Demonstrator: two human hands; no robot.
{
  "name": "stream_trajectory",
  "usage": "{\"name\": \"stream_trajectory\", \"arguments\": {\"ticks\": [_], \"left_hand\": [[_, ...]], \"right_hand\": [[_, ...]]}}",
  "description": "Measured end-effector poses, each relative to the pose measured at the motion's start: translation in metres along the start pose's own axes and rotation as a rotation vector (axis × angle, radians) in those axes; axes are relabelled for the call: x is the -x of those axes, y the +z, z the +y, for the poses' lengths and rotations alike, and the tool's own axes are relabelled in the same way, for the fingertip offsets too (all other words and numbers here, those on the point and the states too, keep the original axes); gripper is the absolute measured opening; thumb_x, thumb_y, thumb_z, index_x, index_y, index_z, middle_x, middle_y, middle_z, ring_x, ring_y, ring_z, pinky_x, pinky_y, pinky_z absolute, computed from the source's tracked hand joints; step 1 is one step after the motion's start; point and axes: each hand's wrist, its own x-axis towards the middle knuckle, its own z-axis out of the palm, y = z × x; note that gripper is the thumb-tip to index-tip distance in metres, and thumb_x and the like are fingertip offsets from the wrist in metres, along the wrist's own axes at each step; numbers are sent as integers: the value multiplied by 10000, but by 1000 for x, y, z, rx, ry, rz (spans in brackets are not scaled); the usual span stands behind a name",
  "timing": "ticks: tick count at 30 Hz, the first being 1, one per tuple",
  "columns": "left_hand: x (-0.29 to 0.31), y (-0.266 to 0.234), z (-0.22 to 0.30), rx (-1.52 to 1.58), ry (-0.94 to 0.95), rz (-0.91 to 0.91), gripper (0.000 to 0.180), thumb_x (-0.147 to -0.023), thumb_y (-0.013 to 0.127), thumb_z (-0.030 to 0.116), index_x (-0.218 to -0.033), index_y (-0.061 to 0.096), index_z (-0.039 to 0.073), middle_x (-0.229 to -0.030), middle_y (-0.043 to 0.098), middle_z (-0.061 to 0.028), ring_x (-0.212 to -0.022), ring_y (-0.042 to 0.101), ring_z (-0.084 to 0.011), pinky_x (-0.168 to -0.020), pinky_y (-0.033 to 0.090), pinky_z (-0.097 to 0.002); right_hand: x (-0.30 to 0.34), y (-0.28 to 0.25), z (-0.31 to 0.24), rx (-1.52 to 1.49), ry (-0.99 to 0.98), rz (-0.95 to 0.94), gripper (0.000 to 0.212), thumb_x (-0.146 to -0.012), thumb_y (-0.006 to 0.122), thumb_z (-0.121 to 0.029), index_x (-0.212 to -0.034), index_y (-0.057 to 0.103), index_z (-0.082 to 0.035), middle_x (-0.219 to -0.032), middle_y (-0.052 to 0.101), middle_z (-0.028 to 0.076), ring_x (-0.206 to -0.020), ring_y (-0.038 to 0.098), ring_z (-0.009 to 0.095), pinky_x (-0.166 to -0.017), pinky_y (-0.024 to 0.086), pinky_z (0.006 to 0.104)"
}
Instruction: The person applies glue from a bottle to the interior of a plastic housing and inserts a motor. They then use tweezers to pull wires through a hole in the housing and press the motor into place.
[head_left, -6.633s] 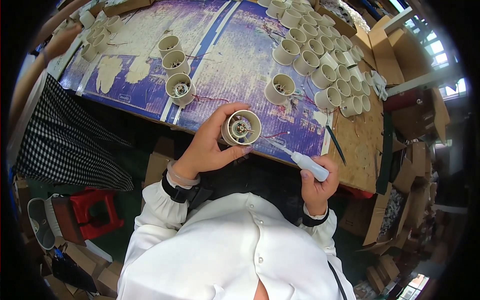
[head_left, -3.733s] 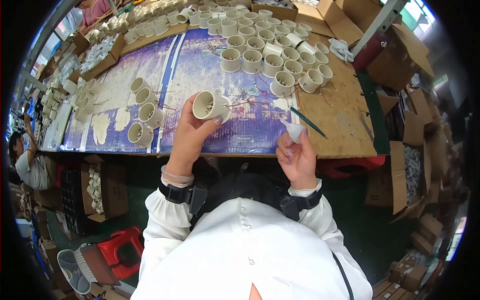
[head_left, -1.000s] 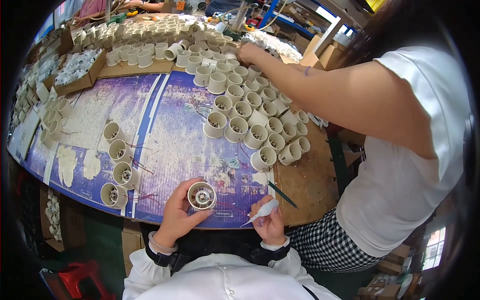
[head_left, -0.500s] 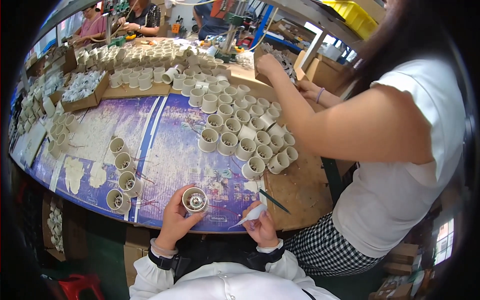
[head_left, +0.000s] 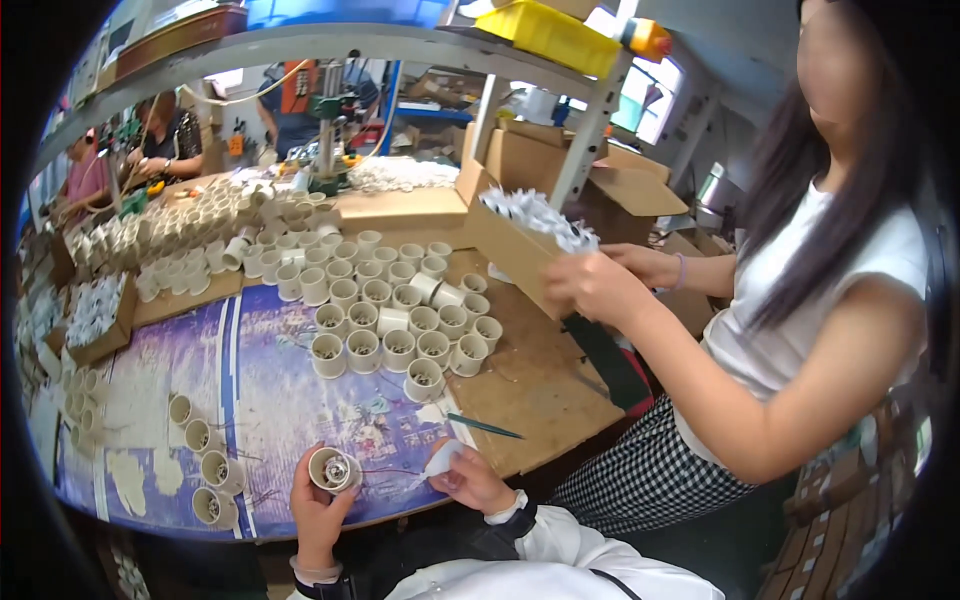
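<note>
The left hand (head_left: 315, 516) and right hand (head_left: 475, 483) are gripping, apart from each other.
The left wrist (head_left: 317, 553) is rising from the lower edge, the thumb (head_left: 345, 500) and fingers (head_left: 302, 478) curving into a rounded hold; the right forearm (head_left: 580, 553) is slanting in from the lower right, its wrist (head_left: 502, 502) lying in line, its fingers bending inward and pointing leftward.
</note>
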Motion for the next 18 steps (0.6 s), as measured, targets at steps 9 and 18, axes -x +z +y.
{"name": "stream_trajectory", "arguments": {"ticks": [9, 18], "left_hand": [[-4, 0, -1, -67, -24, 12, 666, -756, 646, -48, -1366, 392, 33, -1300, 485, -86, -1176, 495, -195, -1002, 407, -331], [-2, 4, -2, -86, -9, 13, 663, -769, 644, -33, -1374, 383, 34, -1304, 481, -92, -1181, 492, -197, -1012, 397, -332]], "right_hand": [[-4, 1, -3, -33, 1, -80, 288, -942, 566, -266, -1138, 484, -71, -887, 525, 35, -695, 445, 122, -618, 357, 245], [-2, 1, -4, -25, 12, -118, 298, -943, 567, -283, -1137, 487, -71, -877, 515, 28, -701, 445, 108, -618, 351, 241]]}}
